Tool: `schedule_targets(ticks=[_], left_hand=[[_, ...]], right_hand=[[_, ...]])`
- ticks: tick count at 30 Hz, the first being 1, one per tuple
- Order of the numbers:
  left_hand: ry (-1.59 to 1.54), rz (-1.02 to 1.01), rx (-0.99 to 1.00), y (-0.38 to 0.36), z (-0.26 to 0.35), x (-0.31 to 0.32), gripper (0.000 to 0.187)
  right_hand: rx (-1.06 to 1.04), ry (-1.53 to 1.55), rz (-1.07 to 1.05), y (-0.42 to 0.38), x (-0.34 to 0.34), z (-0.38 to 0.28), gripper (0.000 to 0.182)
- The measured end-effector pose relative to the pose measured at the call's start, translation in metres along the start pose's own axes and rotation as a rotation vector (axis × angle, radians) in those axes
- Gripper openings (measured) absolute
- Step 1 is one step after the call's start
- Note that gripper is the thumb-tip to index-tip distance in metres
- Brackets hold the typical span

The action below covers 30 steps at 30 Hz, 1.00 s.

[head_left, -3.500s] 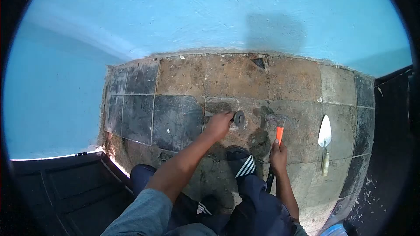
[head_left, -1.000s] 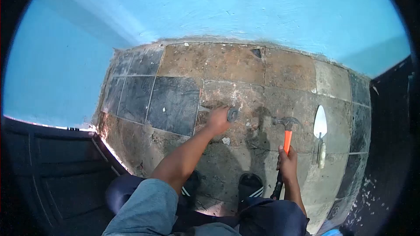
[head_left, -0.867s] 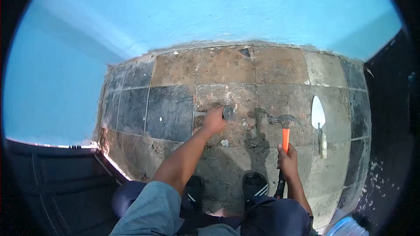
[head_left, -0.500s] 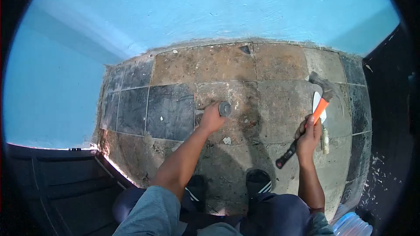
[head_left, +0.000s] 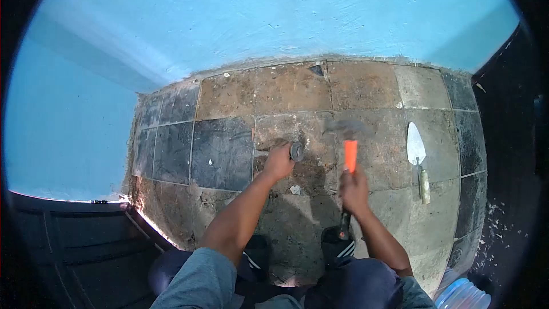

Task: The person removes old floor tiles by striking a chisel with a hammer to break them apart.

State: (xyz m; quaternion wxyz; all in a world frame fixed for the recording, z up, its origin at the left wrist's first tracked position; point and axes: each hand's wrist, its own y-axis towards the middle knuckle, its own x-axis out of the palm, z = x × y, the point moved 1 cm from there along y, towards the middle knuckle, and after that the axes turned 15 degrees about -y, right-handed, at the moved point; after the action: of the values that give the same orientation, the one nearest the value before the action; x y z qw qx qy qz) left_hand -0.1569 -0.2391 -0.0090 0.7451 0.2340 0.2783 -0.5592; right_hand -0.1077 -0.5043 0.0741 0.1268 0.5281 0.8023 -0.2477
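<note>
My left hand (head_left: 278, 161) is closed round a chisel (head_left: 296, 151); its round grey striking end points right, and the blade is mostly hidden by the hand, by the right edge of a dark tile (head_left: 223, 149). My right hand (head_left: 354, 193) is wrapped round the handle of a hammer (head_left: 350, 151) with an orange neck and black grip. The hammer's head is blurred by motion and stands to the right of the chisel, apart from it. On the floor to the right lies a trowel (head_left: 416, 144) with a pale blade, touched by neither hand.
Bare, rough floor squares (head_left: 366, 83) adjoin dark tiles at left and right. A blue wall (head_left: 286, 11) rises behind. Small chips and a dark tile fragment (head_left: 316, 70) lie about. A dark panelled door (head_left: 86, 246) stands left; clear plastic (head_left: 464, 294) is low right.
My right hand has swung the hammer left, from over the trowel towards the chisel. The trowel is now fully uncovered. My left hand stays at nearly the same spot.
</note>
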Motion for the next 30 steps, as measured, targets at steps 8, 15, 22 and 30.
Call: schedule_targets(ticks=[8,15,22,30], left_hand=[[-0.052,-0.122,-0.156,0.011,0.022,-0.019,0.043],[0.003,-0.232,-0.149,0.002,0.022,-0.012,0.041],[0.052,-0.217,-0.114,-0.017,0.044,0.016,0.043],[0.151,-0.254,-0.019,-0.030,0.068,0.048,0.044]], right_hand=[[-0.063,0.551,0.627,-0.002,-0.073,-0.069,0.031],[0.008,-0.157,-0.160,-0.010,0.052,0.018,0.035],[0.163,-0.105,-0.142,-0.014,0.017,0.092,0.033],[0.224,0.075,-0.114,-0.017,-0.011,0.106,0.025]])
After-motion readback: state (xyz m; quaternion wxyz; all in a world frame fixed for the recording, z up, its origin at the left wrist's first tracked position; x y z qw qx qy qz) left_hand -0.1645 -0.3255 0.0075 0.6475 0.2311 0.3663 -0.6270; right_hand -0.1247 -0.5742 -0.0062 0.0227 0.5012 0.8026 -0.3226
